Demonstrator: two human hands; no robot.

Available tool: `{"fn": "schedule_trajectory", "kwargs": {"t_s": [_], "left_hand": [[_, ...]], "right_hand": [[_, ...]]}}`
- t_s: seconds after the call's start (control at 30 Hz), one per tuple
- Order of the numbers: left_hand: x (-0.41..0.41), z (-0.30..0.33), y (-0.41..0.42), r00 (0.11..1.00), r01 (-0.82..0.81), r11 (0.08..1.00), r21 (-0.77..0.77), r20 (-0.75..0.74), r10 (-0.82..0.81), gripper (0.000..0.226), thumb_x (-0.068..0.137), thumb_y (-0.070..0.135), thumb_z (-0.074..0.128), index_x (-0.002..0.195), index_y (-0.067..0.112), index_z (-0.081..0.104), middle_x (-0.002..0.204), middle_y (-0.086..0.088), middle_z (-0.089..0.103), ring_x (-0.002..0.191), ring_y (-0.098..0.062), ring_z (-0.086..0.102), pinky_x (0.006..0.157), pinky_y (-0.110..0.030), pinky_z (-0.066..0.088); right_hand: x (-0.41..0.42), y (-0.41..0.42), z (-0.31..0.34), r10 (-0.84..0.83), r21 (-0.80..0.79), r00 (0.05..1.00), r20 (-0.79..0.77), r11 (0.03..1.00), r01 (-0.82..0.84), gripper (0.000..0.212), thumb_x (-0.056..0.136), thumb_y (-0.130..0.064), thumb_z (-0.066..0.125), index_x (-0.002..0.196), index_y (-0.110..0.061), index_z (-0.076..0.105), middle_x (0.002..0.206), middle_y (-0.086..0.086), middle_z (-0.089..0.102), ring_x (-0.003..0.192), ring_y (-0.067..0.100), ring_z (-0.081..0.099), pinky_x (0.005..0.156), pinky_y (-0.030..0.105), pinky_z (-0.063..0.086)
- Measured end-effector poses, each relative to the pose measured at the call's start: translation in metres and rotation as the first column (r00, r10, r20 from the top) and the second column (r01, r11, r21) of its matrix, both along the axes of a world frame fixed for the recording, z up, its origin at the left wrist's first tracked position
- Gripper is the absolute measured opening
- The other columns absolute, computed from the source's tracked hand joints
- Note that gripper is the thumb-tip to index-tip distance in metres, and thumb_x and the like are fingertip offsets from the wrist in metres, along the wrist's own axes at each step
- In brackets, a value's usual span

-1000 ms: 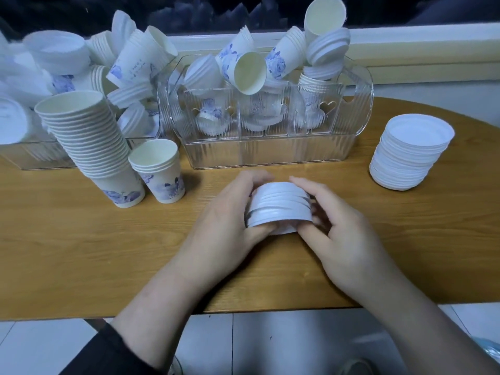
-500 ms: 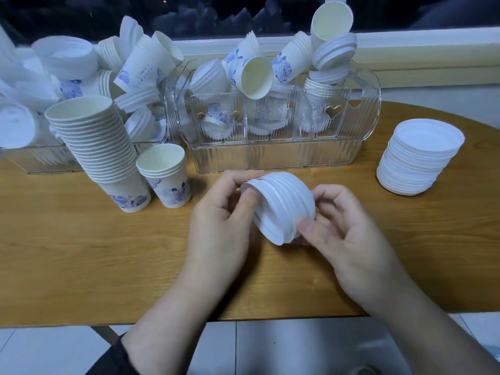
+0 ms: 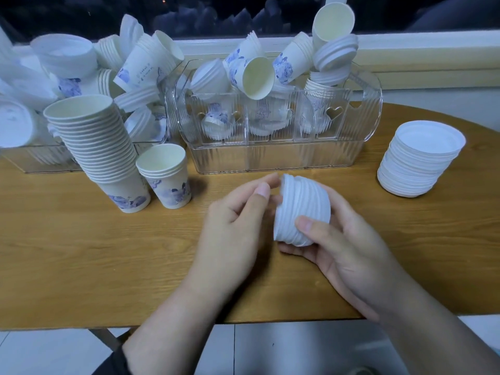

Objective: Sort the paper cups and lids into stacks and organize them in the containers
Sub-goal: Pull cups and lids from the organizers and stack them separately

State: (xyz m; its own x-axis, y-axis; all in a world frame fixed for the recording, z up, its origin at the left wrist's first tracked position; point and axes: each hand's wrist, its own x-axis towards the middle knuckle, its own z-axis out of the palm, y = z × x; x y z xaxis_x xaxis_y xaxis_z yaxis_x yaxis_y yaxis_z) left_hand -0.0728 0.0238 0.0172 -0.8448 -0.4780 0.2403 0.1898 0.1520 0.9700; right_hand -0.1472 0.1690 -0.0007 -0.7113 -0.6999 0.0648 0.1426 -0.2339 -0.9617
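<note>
Both hands over the wooden table (image 3: 67, 253), near its front edge. R hand (image 3: 349, 255) cups a small stack of lids (image 3: 303, 209) from below/behind, thumb curled over the ribbed side, fingers under it. Stack is turned on its side, off the table, rims pointing left. L hand (image 3: 238, 226) at the open left end; thumb + forefinger curled, tips at the outermost rim. Looks like a light pinch, but can't confirm actual contact, slight blur there.

Handling (judgement): lids thin, white, v. light; nested loosely, so stack prob. fans or slides apart if only held by the ends. Rims bend easily, don't squeeze hard. Best hold = wrap round the ribbed sides as R hand does, other hand squaring the end. Smooth surface, likely a bit slippery.

Elsewhere: bigger lid stack (image 3: 420, 161) sits on table at right, well apart. Tall leaning stack of cups (image 3: 97, 147) + short cup stack (image 3: 165, 177) stand just beside each other at left. Clear divided container (image 3: 270, 158) behind hands, w/ heart cut-outs, holds a jumble of cups + lids, unsorted. Second clear container (image 3: 35, 161) far left, also heaped.

Writing: cups carry blue floral print; one tilted cup (image 3: 140, 69) at back shows small handwritten-looking script, too small to read. No brand legible.
</note>
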Motion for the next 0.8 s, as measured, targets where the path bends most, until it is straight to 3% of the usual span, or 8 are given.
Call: {"fn": "schedule_trajectory", "kwargs": {"t_s": [0.1, 0.17, 0.27, 0.4, 0.53, 0.63, 0.7, 0.8], "left_hand": [[0.0049, 0.003, 0.0033, 0.991, 0.121, 0.99, 0.078, 0.043, -0.124, 0.03, 0.099, 0.044, 0.053, 0.097, 0.024, 0.076, 0.077, 0.015, 0.071, 0.076, -0.003, 0.065, 0.083, -0.04, 0.05], [0.0061, 0.0053, 0.0081, 0.991, 0.126, 0.989, 0.072, 0.024, -0.128, 0.02, 0.096, 0.036, 0.061, 0.088, 0.025, 0.075, 0.065, 0.015, 0.065, 0.061, 0.001, 0.056, 0.069, -0.032, 0.044], [0.0046, 0.0031, 0.0077, 0.994, 0.108, 0.976, 0.191, -0.025, -0.105, 0.006, 0.089, 0.024, 0.07, 0.088, 0.018, 0.072, 0.077, 0.004, 0.071, 0.068, -0.007, 0.062, 0.068, -0.033, 0.049], [0.0056, 0.0038, 0.0072, 0.988, 0.157, 0.938, 0.309, -0.04, -0.152, 0.009, 0.085, 0.029, 0.071, 0.087, 0.02, 0.074, 0.092, -0.011, 0.072, 0.089, -0.026, 0.063, 0.096, -0.063, 0.047], [0.006, 0.002, 0.006, 0.991, 0.135, 0.936, 0.325, -0.049, -0.126, 0.01, 0.087, 0.029, 0.068, 0.087, 0.02, 0.073, 0.097, -0.017, 0.07, 0.096, -0.031, 0.062, 0.103, -0.069, 0.04], [0.005, 0.0028, 0.0052, 0.992, 0.125, 0.949, 0.29, -0.041, -0.118, 0.01, 0.086, 0.029, 0.067, 0.087, 0.021, 0.073, 0.096, -0.023, 0.071, 0.09, -0.03, 0.063, 0.094, -0.063, 0.047], [0.0041, 0.0011, 0.0053, 0.992, 0.128, 0.957, 0.259, -0.047, -0.12, 0.01, 0.087, 0.031, 0.066, 0.087, 0.023, 0.072, 0.087, -0.016, 0.07, 0.083, -0.027, 0.061, 0.083, -0.056, 0.048], [0.004, -0.0024, 0.0078, 0.991, 0.133, 0.961, 0.241, -0.061, -0.121, 0.01, 0.091, 0.031, 0.062, 0.088, 0.026, 0.07, 0.087, -0.007, 0.07, 0.085, -0.024, 0.062, 0.083, -0.051, 0.049]], "right_hand": [[0.0001, -0.0016, -0.0009, -0.095, 0.067, 0.982, -0.164, 0.992, 0.108, 0.077, 0.074, -0.02, 0.084, 0.139, -0.03, 0.045, 0.126, -0.01, 0.065, 0.117, 0.014, 0.064, 0.094, 0.033, 0.054], [0.0026, -0.0029, -0.0007, -0.088, 0.102, 0.964, -0.25, 0.988, 0.117, 0.082, 0.071, -0.017, 0.086, 0.138, -0.034, 0.042, 0.116, -0.02, 0.067, 0.11, 0.01, 0.067, 0.09, 0.029, 0.054], [0.0048, -0.0034, -0.0022, -0.102, 0.095, 0.947, -0.303, 0.986, 0.136, 0.081, 0.07, -0.015, 0.08, 0.138, -0.034, 0.04, 0.112, -0.023, 0.067, 0.109, 0.009, 0.068, 0.093, 0.034, 0.054], [0.006, -0.0025, -0.0014, -0.121, 0.071, 0.942, -0.314, 0.986, 0.151, 0.084, 0.067, -0.021, 0.081, 0.138, -0.034, 0.039, 0.115, -0.025, 0.065, 0.111, 0.008, 0.066, 0.093, 0.036, 0.053], [0.0051, -0.0029, -0.0041, -0.153, 0.078, 0.928, -0.338, 0.979, 0.19, 0.082, 0.073, -0.025, 0.086, 0.138, -0.043, 0.039, 0.117, -0.026, 0.064, 0.111, 0.005, 0.066, 0.094, 0.035, 0.052], [0.0047, -0.0035, -0.0069, -0.151, 0.092, 0.923, -0.354, 0.977, 0.195, 0.082, 0.072, -0.024, 0.081, 0.137, -0.049, 0.038, 0.122, -0.022, 0.064, 0.112, 0.006, 0.066, 0.093, 0.033, 0.052], [0.0053, -0.0036, -0.0067, -0.168, 0.075, 0.92, -0.354, 0.975, 0.207, 0.082, 0.074, -0.025, 0.084, 0.137, -0.049, 0.038, 0.121, -0.023, 0.064, 0.111, 0.004, 0.066, 0.091, 0.029, 0.052], [0.0064, -0.0041, -0.0029, -0.194, 0.035, 0.922, -0.334, 0.975, 0.218, 0.083, 0.067, -0.029, 0.081, 0.136, -0.042, 0.038, 0.112, -0.031, 0.065, 0.105, -0.003, 0.066, 0.084, 0.017, 0.052]]}}
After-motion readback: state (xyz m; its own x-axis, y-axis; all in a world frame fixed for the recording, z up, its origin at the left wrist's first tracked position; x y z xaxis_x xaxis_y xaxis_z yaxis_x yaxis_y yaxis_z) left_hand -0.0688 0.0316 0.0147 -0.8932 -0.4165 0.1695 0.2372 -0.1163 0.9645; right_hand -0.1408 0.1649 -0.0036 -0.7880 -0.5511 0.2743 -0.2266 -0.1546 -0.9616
